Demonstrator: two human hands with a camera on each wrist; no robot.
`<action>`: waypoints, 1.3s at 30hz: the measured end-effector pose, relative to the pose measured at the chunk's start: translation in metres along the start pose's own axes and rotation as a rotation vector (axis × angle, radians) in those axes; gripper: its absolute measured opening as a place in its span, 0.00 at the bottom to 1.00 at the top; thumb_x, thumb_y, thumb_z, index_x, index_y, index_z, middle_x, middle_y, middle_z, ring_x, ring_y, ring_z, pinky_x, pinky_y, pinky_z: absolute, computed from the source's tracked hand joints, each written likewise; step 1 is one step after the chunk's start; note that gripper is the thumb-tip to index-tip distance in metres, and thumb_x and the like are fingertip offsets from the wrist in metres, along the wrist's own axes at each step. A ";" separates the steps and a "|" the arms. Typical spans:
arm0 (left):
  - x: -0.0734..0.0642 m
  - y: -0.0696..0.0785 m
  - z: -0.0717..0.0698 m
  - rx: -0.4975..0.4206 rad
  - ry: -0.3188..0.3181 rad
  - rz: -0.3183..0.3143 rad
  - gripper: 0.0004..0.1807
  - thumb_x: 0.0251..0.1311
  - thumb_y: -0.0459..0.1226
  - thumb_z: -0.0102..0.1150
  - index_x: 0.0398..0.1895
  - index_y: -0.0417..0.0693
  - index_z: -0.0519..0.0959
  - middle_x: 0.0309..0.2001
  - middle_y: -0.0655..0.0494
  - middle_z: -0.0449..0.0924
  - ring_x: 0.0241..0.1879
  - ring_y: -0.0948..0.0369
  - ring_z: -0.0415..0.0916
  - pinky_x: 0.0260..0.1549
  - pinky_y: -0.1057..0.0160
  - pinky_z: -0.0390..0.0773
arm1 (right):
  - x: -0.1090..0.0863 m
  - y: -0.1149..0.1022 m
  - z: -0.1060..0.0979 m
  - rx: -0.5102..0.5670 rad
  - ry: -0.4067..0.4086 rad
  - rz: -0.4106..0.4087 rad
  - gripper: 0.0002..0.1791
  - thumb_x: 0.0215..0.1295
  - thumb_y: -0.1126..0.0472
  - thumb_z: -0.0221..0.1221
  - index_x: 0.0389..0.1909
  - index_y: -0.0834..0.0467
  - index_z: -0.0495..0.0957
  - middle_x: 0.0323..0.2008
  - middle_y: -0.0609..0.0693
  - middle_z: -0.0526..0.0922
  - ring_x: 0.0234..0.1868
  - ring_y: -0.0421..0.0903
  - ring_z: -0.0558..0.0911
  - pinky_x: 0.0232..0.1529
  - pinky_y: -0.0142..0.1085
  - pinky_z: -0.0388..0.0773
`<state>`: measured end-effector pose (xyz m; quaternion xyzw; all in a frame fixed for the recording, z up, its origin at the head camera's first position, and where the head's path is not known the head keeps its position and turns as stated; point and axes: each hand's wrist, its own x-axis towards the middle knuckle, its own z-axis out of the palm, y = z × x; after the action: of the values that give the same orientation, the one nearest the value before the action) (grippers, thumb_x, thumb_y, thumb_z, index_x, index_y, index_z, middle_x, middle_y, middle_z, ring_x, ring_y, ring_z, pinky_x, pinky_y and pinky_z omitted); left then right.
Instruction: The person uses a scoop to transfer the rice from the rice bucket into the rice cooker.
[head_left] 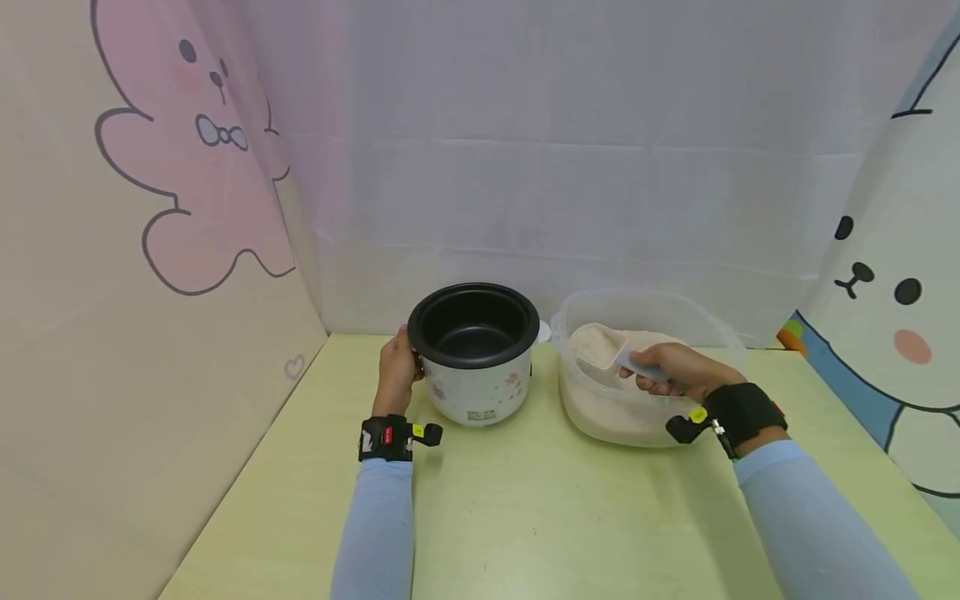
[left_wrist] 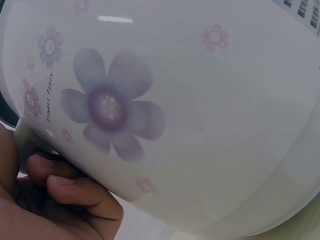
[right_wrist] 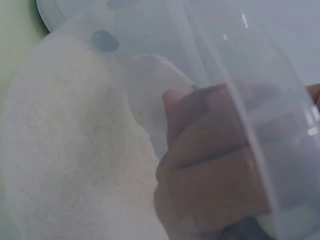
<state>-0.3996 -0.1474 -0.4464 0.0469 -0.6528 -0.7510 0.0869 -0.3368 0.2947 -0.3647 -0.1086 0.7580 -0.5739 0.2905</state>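
A white rice cooker [head_left: 480,387] with flower prints and a dark, open-topped inside stands near the back of the table. My left hand [head_left: 396,373] grips its left side, and the left wrist view shows curled fingers [left_wrist: 82,192] at a side handle. To the cooker's right is a clear plastic tub [head_left: 637,417] of rice [head_left: 651,339]. Over that rice my right hand [head_left: 675,368] holds a scoop [head_left: 628,360] by its handle, its bowl filled with rice. Through the tub wall, the right wrist view shows the curled right-hand fingers [right_wrist: 210,160].
Behind the cooker and tub hangs a pale curtain [head_left: 570,183]. Cartoon-printed cloth flanks the pale yellow table [head_left: 525,525] on both sides. A small white piece [head_left: 543,332] juts out between cooker and tub. The tub's rim rises around the right hand.
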 end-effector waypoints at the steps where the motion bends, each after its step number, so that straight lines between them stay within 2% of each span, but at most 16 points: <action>1: 0.000 0.000 0.000 -0.003 0.001 0.003 0.26 0.79 0.56 0.44 0.24 0.50 0.66 0.20 0.57 0.63 0.20 0.60 0.61 0.22 0.64 0.64 | 0.000 0.000 -0.001 0.029 -0.003 -0.001 0.24 0.85 0.54 0.36 0.54 0.72 0.70 0.26 0.46 0.71 0.17 0.36 0.62 0.22 0.30 0.62; 8: -0.001 0.000 0.001 -0.001 0.002 0.026 0.26 0.78 0.57 0.44 0.23 0.51 0.66 0.20 0.58 0.62 0.19 0.61 0.60 0.21 0.65 0.63 | 0.000 0.003 -0.008 0.159 -0.073 -0.042 0.23 0.86 0.52 0.34 0.52 0.66 0.71 0.26 0.45 0.72 0.17 0.35 0.63 0.20 0.29 0.60; 13: -0.001 -0.003 0.001 -0.003 0.005 0.021 0.26 0.79 0.56 0.43 0.24 0.51 0.66 0.19 0.58 0.62 0.19 0.61 0.61 0.21 0.64 0.64 | -0.001 0.003 -0.010 0.269 -0.121 -0.078 0.22 0.86 0.53 0.33 0.53 0.67 0.68 0.26 0.45 0.71 0.18 0.37 0.60 0.20 0.30 0.56; 16: -0.001 -0.005 0.000 0.002 0.006 0.011 0.26 0.79 0.56 0.43 0.24 0.51 0.66 0.19 0.58 0.62 0.18 0.61 0.60 0.22 0.63 0.64 | -0.001 0.000 -0.010 0.311 -0.122 -0.094 0.23 0.86 0.53 0.32 0.54 0.66 0.68 0.26 0.45 0.71 0.19 0.38 0.58 0.21 0.31 0.56; 22: 0.001 -0.004 0.000 0.000 -0.003 0.045 0.26 0.79 0.56 0.43 0.24 0.50 0.67 0.19 0.58 0.62 0.20 0.58 0.61 0.25 0.59 0.64 | 0.003 -0.016 -0.006 0.378 -0.089 -0.122 0.23 0.86 0.53 0.30 0.55 0.66 0.68 0.27 0.46 0.70 0.20 0.39 0.58 0.22 0.30 0.58; 26: 0.001 -0.003 0.001 0.012 -0.009 0.037 0.25 0.80 0.53 0.41 0.25 0.50 0.67 0.20 0.57 0.63 0.21 0.58 0.61 0.24 0.60 0.64 | 0.008 -0.032 0.006 0.405 -0.049 -0.133 0.23 0.86 0.52 0.31 0.55 0.65 0.67 0.26 0.46 0.69 0.20 0.39 0.58 0.21 0.29 0.58; 29: 0.002 -0.004 0.000 0.012 -0.010 0.029 0.25 0.80 0.55 0.42 0.25 0.50 0.67 0.21 0.57 0.63 0.20 0.60 0.61 0.23 0.63 0.64 | 0.013 -0.046 0.017 0.426 -0.028 -0.134 0.23 0.86 0.51 0.31 0.55 0.65 0.66 0.27 0.46 0.68 0.20 0.37 0.58 0.20 0.28 0.59; 35: 0.002 -0.004 0.001 0.012 -0.012 0.051 0.26 0.78 0.58 0.42 0.25 0.51 0.67 0.22 0.56 0.63 0.22 0.60 0.63 0.24 0.63 0.66 | 0.024 -0.072 0.041 0.524 -0.020 -0.130 0.23 0.86 0.50 0.32 0.54 0.65 0.66 0.27 0.48 0.68 0.19 0.37 0.61 0.19 0.26 0.61; 39: 0.001 -0.002 0.001 0.008 -0.014 0.053 0.26 0.79 0.56 0.42 0.25 0.51 0.68 0.22 0.56 0.63 0.21 0.60 0.63 0.24 0.63 0.66 | 0.030 -0.085 0.056 0.547 -0.031 -0.138 0.22 0.86 0.51 0.32 0.55 0.65 0.65 0.27 0.48 0.68 0.18 0.37 0.64 0.19 0.26 0.63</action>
<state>-0.4012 -0.1464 -0.4486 0.0249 -0.6576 -0.7460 0.1020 -0.3442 0.2075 -0.3044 -0.0862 0.5613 -0.7737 0.2809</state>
